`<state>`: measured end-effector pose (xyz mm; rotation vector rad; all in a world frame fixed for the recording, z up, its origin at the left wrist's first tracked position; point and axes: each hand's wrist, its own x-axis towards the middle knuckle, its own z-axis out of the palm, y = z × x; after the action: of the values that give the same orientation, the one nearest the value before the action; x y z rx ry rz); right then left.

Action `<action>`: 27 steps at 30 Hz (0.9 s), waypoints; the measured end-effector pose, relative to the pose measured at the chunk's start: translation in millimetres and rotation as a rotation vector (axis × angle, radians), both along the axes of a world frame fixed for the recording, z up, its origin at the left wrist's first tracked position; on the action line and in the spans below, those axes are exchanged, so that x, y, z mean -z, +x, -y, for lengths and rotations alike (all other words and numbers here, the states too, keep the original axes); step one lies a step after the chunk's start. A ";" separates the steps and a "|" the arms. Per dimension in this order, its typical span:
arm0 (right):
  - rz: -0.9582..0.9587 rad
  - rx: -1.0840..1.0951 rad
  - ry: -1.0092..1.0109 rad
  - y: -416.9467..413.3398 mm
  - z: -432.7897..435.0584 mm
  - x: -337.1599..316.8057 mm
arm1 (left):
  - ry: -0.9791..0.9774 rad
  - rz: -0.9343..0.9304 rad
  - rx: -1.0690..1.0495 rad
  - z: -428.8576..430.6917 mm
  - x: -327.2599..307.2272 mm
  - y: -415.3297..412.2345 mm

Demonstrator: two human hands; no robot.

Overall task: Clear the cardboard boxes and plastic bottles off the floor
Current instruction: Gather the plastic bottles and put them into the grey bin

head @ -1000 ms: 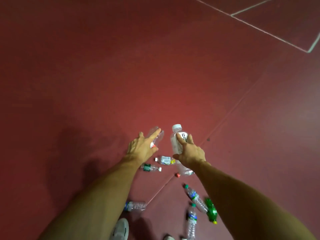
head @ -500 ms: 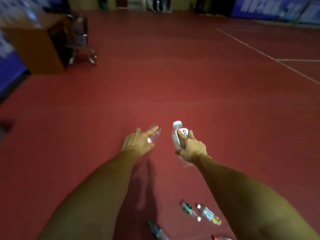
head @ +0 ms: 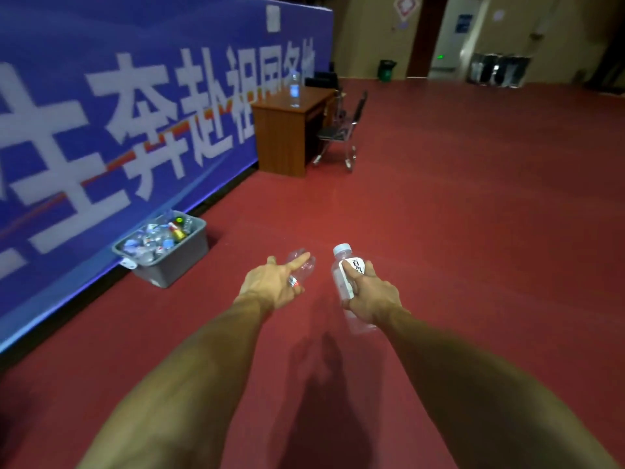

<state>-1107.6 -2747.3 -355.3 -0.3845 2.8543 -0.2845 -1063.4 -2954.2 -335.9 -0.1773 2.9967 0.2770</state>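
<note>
My left hand (head: 270, 284) holds a clear, crumpled plastic bottle (head: 304, 267) with a red-and-white label, the index finger lying straight along it. My right hand (head: 368, 296) grips a clear bottle with a white cap and white label (head: 343, 270), cap pointing away from me. Both hands are stretched out in front of me above the red floor. A grey plastic bin (head: 176, 260) packed with several empty bottles stands on the floor to the left of my left hand, against the blue banner. No cardboard boxes are in view.
A blue banner wall (head: 118, 130) runs along the left. Beyond the bin stands a wooden desk (head: 287, 130) with a bottle (head: 295, 88) on top and a metal chair (head: 341, 133) beside it. Red floor (head: 473, 214) stretches right and ahead.
My view has swung up and left from the bottle-strewn floor to the banner wall and bin. The loose bottles have dropped out of sight. Both hands keep the same bottles.
</note>
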 end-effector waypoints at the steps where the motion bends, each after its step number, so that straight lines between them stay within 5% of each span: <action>1: -0.001 -0.029 0.001 -12.6 21.1 -0.7 | -0.004 -0.001 -0.021 19.5 -1.4 -6.6; 27: -0.013 -0.561 0.006 -450.4 499.3 -10.9 | -0.091 0.049 -0.521 456.0 6.9 -344.2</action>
<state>-1557.9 -3246.6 -344.4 -1.1493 2.6157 -0.1610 -1407.6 -3410.1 -342.8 -0.9609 2.8612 0.1784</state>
